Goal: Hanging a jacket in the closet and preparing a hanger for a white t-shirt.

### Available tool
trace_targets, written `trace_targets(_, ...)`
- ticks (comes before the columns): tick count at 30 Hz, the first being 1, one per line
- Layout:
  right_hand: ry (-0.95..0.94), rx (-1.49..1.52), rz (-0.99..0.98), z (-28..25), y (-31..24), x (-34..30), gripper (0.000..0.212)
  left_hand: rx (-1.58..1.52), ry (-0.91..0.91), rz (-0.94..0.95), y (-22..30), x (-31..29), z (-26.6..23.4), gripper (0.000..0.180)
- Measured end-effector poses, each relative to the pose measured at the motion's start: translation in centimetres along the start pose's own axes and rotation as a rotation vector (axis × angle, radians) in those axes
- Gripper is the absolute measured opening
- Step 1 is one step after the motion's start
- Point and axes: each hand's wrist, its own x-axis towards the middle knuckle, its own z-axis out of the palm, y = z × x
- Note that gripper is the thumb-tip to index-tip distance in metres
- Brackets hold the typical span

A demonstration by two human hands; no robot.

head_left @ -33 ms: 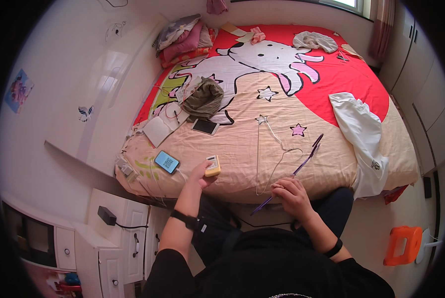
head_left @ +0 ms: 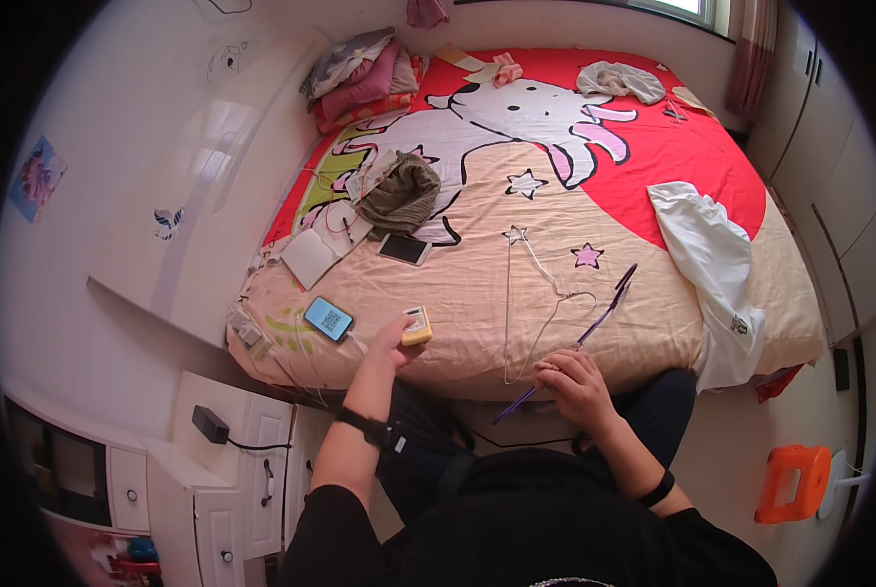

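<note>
My left hand (head_left: pixel 396 343) is closed round a small yellow box-shaped thing with a pale top (head_left: pixel 419 326), just above the near part of the bed. At the bed's front edge my right hand (head_left: pixel 571 380) grips a purple clothes hanger (head_left: pixel 602 323), seen nearly edge-on, with its hook end pointing away from me. Between the two hands, a white wire hanger (head_left: pixel 509 303) lies flat on the patterned sheet (head_left: pixel 457 284). A phone with a lit screen (head_left: pixel 328 318) rests left of my left hand. Another phone with a dark screen (head_left: pixel 404 249) lies beyond it.
An open notebook (head_left: pixel 313 258) and a crumpled olive-brown cloth (head_left: pixel 404 196) lie at the bed's left. On the right a white garment (head_left: pixel 704 264) hangs over the edge. Folded bedding (head_left: pixel 364 78) is stacked at the far left. An orange stool (head_left: pixel 793 484) stands on the floor at right.
</note>
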Motion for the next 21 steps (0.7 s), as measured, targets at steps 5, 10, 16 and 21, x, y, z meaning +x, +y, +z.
trace_targets(5, -0.035, 0.020, 0.007, 0.7, -0.4, 0.1, 0.024, -0.056, 0.192, 0.132, 2.7, 4.7, -4.5, 0.022)
trace_targets(10, -0.043, 0.031, 0.012, 1.3, -0.7, 0.1, 0.023, -0.031, 0.217, 0.656, 6.1, 6.1, -6.0, 0.011)
trace_targets(16, -0.036, 0.019, 0.024, 1.9, -0.7, 0.2, 0.024, 0.431, 0.028, 0.514, 2.1, 2.2, -0.1, 0.013)
trace_targets(21, 0.003, 0.021, 0.069, 1.3, 0.5, 0.5, 0.024, 0.752, -0.673, 0.236, -4.8, -10.2, 9.0, 0.034)
